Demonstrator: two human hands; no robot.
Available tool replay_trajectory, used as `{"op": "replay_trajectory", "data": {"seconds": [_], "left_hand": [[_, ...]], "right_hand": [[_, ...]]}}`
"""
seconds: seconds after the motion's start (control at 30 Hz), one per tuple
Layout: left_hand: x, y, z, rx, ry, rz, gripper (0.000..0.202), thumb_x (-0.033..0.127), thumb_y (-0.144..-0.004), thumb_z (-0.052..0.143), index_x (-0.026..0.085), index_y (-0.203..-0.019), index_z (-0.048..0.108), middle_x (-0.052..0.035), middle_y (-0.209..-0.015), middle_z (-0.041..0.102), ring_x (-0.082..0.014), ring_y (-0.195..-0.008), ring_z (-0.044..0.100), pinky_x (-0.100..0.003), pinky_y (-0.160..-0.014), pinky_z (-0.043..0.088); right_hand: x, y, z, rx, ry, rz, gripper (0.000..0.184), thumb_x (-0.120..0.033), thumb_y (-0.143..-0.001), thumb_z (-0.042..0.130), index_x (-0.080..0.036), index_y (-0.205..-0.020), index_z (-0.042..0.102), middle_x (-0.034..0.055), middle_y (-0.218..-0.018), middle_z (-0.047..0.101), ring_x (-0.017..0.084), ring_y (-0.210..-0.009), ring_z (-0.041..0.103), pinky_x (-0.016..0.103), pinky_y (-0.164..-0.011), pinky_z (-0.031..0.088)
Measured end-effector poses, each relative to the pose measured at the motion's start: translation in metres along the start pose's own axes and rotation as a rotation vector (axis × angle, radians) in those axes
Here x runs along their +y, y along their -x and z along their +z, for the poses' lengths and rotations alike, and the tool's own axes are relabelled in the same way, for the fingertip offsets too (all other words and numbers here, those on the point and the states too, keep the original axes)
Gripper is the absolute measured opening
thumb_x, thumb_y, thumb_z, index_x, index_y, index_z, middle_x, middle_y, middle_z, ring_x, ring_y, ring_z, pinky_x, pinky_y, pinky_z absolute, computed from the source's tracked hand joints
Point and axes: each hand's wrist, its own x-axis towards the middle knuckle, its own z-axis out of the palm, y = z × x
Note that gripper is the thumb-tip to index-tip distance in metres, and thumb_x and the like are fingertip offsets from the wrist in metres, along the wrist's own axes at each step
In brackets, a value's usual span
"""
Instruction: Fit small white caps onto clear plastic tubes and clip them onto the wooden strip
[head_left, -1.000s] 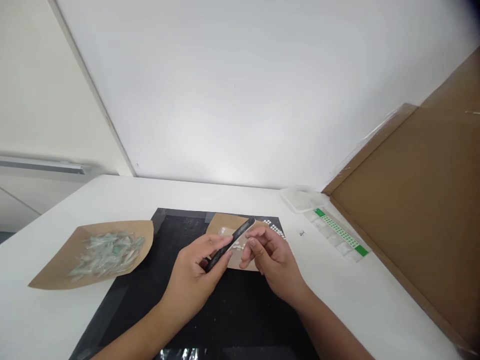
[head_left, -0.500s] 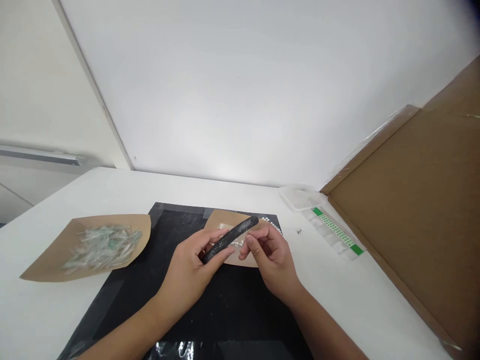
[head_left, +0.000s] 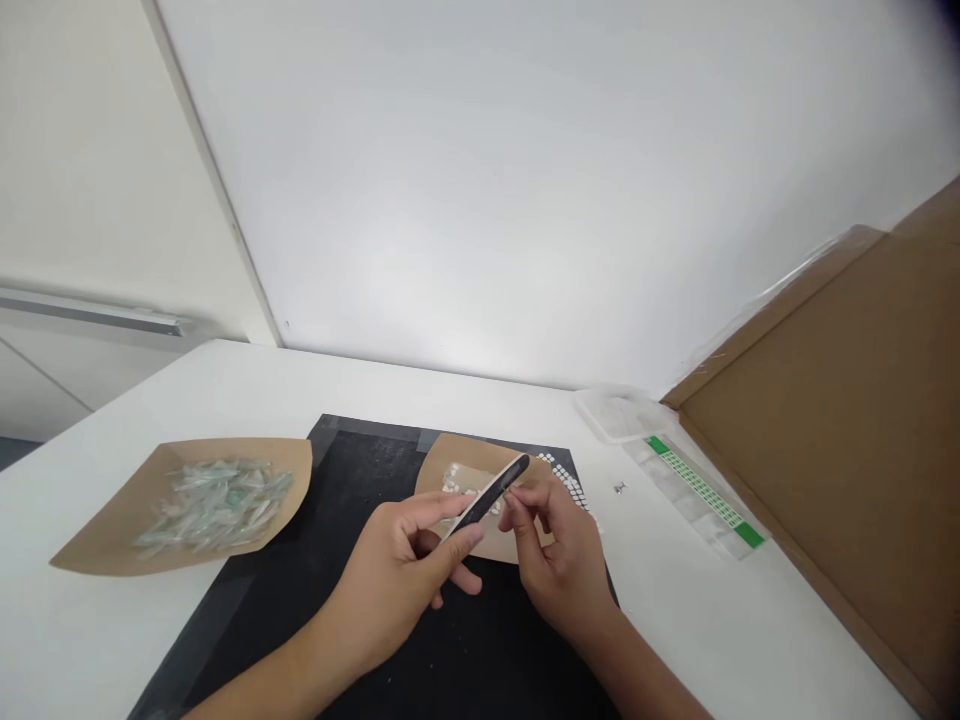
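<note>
Paper sheet [head_left: 120, 520] left of bar [head_left: 492, 493], tub [head_left: 611, 425] right

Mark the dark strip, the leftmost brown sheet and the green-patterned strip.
Dark strip [head_left: 496, 489]: head view, on its black face.
Leftmost brown sheet [head_left: 112, 530]: head view, on its bare left part.
Green-patterned strip [head_left: 702, 488]: head view, on its middle.

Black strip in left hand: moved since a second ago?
Yes. The black strip has rolled: its pale edge, then facing right, now faces left across the black mat.
</note>
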Motion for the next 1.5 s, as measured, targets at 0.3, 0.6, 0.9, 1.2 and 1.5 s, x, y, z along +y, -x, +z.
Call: {"op": "replay_trajectory", "data": {"seconds": [0.3,0.6,0.9,1.2,1.5], "left_hand": [[-0.003,-0.003,0.002,-0.029,0.003,-0.022,0.042,0.048,-0.096,0.064,0.021,-0.126,0.078,-0.0059,-0.077,0.077,-0.0102,-0.04,0.061,-0.018,-0.04,0.034],[-0.003,-0.002,0.004,-0.04,-0.097,0.049,0.037,0.044,-0.099,0.06,0.028,-0.127,0.077,-0.0039,-0.099,0.07,-0.0054,-0.04,0.059,-0.019,-0.043,0.04],[-0.009,0.001,0.002,0.024,-0.253,0.172,0.04,0.045,-0.103,0.056,0.021,-0.087,0.083,-0.0003,-0.068,0.06,-0.0097,-0.049,0.059,-0.02,-0.048,0.046],[-0.002,0.001,0.002,0.067,-0.257,0.201,0.038,0.044,-0.103,0.055,0.02,-0.09,0.081,0.0009,-0.057,0.056,-0.0111,-0.044,0.056,-0.021,-0.042,0.043],[-0.008,0.001,0.003,0.092,-0.3,0.304,0.039,0.038,-0.103,0.055,0.017,-0.076,0.075,-0.0008,-0.067,0.06,-0.0109,-0.051,0.061,-0.023,-0.055,0.05]], "right_hand": [[-0.002,-0.006,0.0,-0.078,0.185,-0.107,0.017,-0.019,-0.102,0.052,-0.024,-0.086,0.051,-0.003,-0.069,0.064,0.016,-0.061,0.06,0.034,-0.066,0.041],[-0.003,-0.008,-0.005,-0.09,0.218,-0.069,0.019,-0.021,-0.102,0.055,-0.023,-0.084,0.055,0.0053,-0.089,0.062,0.022,-0.082,0.059,0.036,-0.071,0.043],[-0.003,-0.006,0.003,-0.002,0.179,-0.063,0.018,-0.02,-0.102,0.053,-0.023,-0.084,0.053,0.0045,-0.081,0.057,0.022,-0.078,0.054,0.037,-0.068,0.041],[-0.011,-0.008,0.006,-0.063,0.195,-0.191,0.02,-0.016,-0.1,0.051,-0.023,-0.081,0.05,0.0026,-0.076,0.052,0.02,-0.073,0.05,0.035,-0.065,0.037],[-0.01,-0.013,0.005,-0.049,0.172,-0.186,0.022,-0.017,-0.1,0.053,-0.022,-0.079,0.049,0.0024,-0.076,0.053,0.019,-0.073,0.049,0.035,-0.067,0.036]]}}
